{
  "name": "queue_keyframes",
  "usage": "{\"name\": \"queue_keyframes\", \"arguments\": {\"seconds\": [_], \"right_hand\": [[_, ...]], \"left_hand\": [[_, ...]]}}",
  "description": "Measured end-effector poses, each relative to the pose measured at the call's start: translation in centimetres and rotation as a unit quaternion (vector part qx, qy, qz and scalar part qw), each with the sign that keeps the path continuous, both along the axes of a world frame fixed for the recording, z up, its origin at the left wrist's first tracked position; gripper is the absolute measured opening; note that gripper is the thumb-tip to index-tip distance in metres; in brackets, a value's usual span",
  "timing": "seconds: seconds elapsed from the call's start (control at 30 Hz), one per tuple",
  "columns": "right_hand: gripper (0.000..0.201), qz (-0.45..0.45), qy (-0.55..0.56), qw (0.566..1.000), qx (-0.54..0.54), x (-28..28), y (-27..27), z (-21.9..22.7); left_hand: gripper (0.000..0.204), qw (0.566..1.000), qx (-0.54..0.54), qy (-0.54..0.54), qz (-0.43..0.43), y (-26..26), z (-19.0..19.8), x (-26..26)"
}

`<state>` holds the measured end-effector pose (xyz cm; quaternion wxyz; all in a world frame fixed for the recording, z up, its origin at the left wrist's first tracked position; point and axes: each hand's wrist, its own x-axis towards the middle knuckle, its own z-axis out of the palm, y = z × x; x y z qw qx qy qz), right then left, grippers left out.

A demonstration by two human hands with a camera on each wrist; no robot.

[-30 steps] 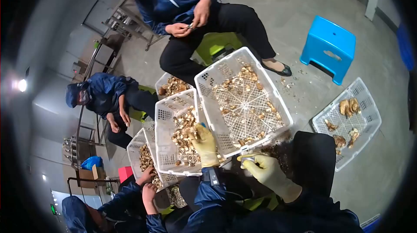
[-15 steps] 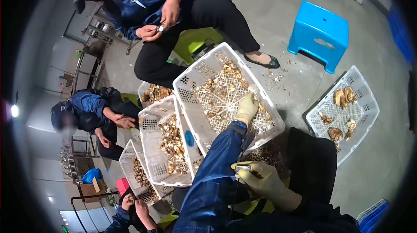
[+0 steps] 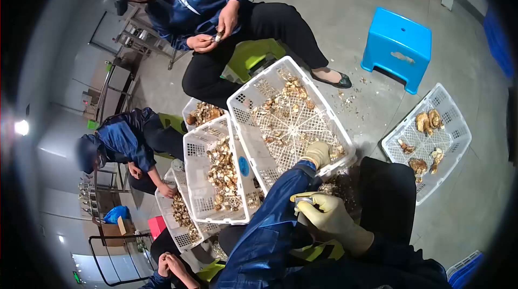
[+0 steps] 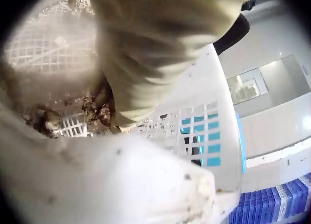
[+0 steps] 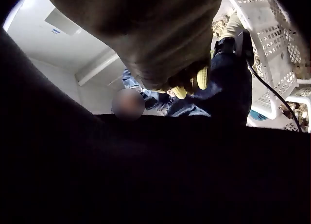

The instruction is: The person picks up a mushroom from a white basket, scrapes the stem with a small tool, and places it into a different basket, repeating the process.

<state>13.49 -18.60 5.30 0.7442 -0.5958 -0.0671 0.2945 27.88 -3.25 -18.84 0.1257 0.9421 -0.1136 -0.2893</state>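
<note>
My left hand (image 3: 317,154), in a pale yellow glove, reaches down inside the near end of the large white crate (image 3: 245,143). Brown and cream mushroom pieces (image 3: 291,92) lie scattered over its mesh floor. In the left wrist view the gloved hand (image 4: 150,54) is right beside some dark mushroom pieces (image 4: 99,107); its fingertips are hidden. Outside the crate, near my knee, my gloved right hand (image 3: 330,214) grips a small silvery metal tool (image 3: 305,200) between thumb and fingers. The right wrist view shows mostly dark sleeve and glove.
A narrower white crate (image 3: 191,181) holding a heap of mushroom pieces stands at the left. Another white crate (image 3: 453,146) with several larger mushrooms is at the right, near a blue stool (image 3: 402,35). A person (image 3: 202,8) sits opposite; others sit at the left.
My left hand has moved from over the narrower crate into the large crate, then toward its near right end. The right hand keeps holding the metal tool near the knee.
</note>
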Motion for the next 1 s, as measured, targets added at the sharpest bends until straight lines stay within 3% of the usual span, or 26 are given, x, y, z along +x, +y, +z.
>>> {"name": "queue_keyframes", "arguments": {"seconds": [0.1,0.13,0.17,0.23,0.27,0.3,0.37,0.43,0.5,0.53,0.63,0.67,0.7,0.77,0.8,0.9,0.93,0.97,1.0], "right_hand": [[0.018,0.005,-0.031,0.999,0.02,-0.6,-0.3,0.2],[0.019,-0.006,-0.06,0.998,0.036,-0.7,-0.2,0.2],[0.019,-0.012,-0.073,0.997,0.039,-0.7,-0.3,0.2],[0.019,-0.026,-0.092,0.994,0.046,-0.6,-0.8,0.3],[0.019,-0.052,-0.103,0.993,0.039,-0.6,-0.9,0.4],[0.02,-0.039,-0.047,0.996,0.059,-0.6,-1.1,-0.1],[0.021,-0.057,-0.082,0.994,0.041,-0.2,-1.5,1.4],[0.021,-0.031,-0.071,0.997,0.031,-0.2,-2.1,2.6],[0.021,-0.036,-0.083,0.995,0.046,-1.0,-1.4,1.1],[0.021,-0.045,-0.134,0.99,0.022,-1.3,-1.2,0.6],[0.02,-0.021,-0.105,0.994,0.01,-2.1,-1.0,0.4],[0.02,-0.036,-0.12,0.992,0.029,-2.3,-0.8,0.8],[0.02,-0.028,-0.114,0.993,0.028,-2.5,-0.7,1.1],[0.022,-0.014,-0.106,0.994,0.022,-3.1,-0.4,0.8],[0.023,-0.024,-0.195,0.98,-0.021,-3.3,-0.1,-0.5],[0.022,0.041,-0.174,0.984,-0.024,-4.8,0.2,1.3],[0.023,0.041,-0.248,0.967,-0.032,-5.2,0.5,-0.3],[0.026,0.086,-0.111,0.99,0.023,-6.2,0.5,0.9],[0.027,0.081,-0.181,0.98,0.004,-6.6,0.9,-0.2]], "left_hand": [[0.043,0.992,0.074,0.102,0.006,-0.7,-1.4,0.8],[0.047,0.996,0.056,0.064,0.013,-0.1,-0.7,0.0],[0.049,0.999,0.028,0.045,0.007,0.2,-0.1,-0.3],[0.04,0.996,-0.043,0.036,0.073,0.7,2.5,-0.2],[0.041,0.985,-0.087,0.027,0.149,1.4,2.5,-0.1],[0.04,0.975,-0.122,0.005,0.187,1.8,4.9,-0.5],[0.034,0.939,-0.267,0.005,0.216,4.6,5.6,-1.0],[0.034,0.815,-0.453,0.056,0.356,5.6,8.6,-4.0],[0.037,0.644,-0.585,0.133,0.474,5.0,14.3,-8.7],[0.038,0.622,-0.607,0.112,0.481,4.2,16.4,-11.1],[0.041,0.571,-0.645,0.063,0.504,5.0,16.7,-17.6],[0.042,0.561,-0.664,0.045,0.492,4.3,18.3,-19.4],[0.045,0.536,-0.651,0.01,0.538,3.2,19.8,-20.9],[0.048,0.53,-0.689,0.013,0.494,3.3,21.1,-24.2],[0.048,0.535,-0.706,-0.026,0.464,3.4,20.4,-25.5],[0.046,0.571,-0.642,-0.113,0.499,2.1,21.1,-28.7],[0.045,0.578,-0.622,-0.137,0.51,1.6,21.5,-29.7],[0.045,0.609,-0.605,-0.161,0.486,1.7,20.7,-30.6],[0.045,0.625,-0.599,-0.167,0.472,1.8,19.9,-31.4]]}}
